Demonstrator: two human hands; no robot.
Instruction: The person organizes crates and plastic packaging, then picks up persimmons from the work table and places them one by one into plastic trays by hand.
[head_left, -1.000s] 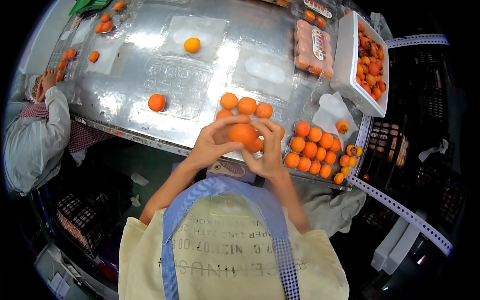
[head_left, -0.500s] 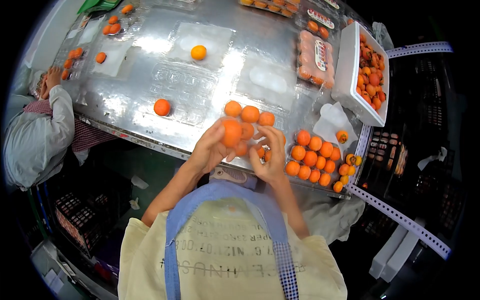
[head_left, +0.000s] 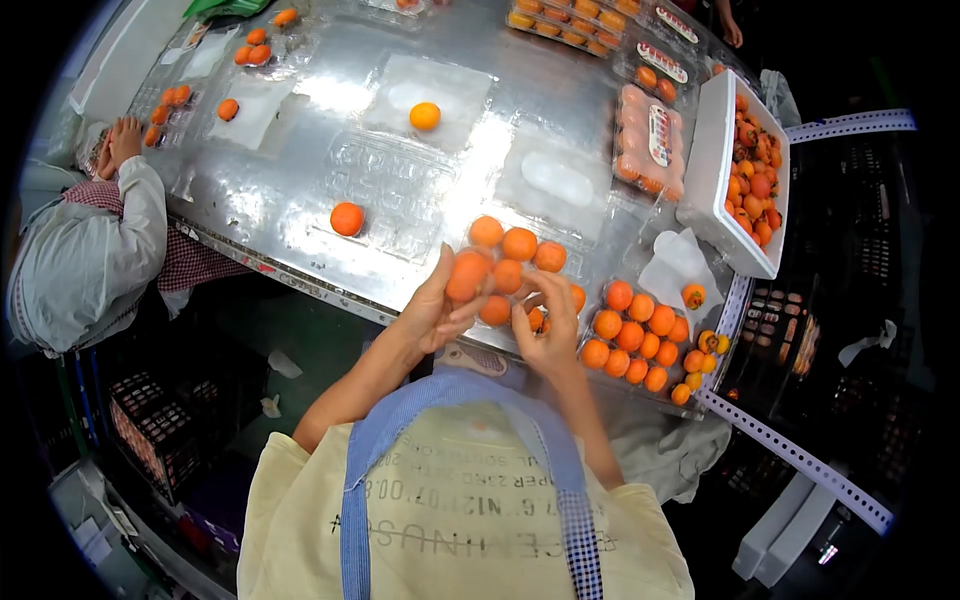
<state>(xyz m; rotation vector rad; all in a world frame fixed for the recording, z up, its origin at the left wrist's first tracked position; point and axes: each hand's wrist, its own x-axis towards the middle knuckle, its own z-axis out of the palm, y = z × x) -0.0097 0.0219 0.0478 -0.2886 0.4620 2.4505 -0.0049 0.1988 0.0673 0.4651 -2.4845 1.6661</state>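
Observation:
A round orange persimmon (head_left: 468, 275) rests in my left hand (head_left: 437, 312), the fingers and thumb closed around it, over the near-left corner of a clear plastic tray. Several persimmons (head_left: 519, 244) sit in that tray in front of me. My right hand (head_left: 550, 325) is at the tray's near side, thumb and curved fingers apart above the fruit. Part of a persimmon (head_left: 537, 320) shows between them; whether the fingers touch it is hard to see. To the right, a second tray is filled with persimmons (head_left: 630, 336).
A white foam box (head_left: 708, 165) of persimmons stands at the right. Labelled packs (head_left: 650, 145) lie beside it. Single persimmons (head_left: 347, 219) rest on clear trays across the metal table (head_left: 275, 205). Another person's hand (head_left: 122, 143) is at the left edge. Small yellow-orange fruits (head_left: 708, 341) lie front right.
The view has shifted, so the table appears further right and lower. My left hand still holds the persimmon, now steadier and less blurred. My right hand stays over the tray.

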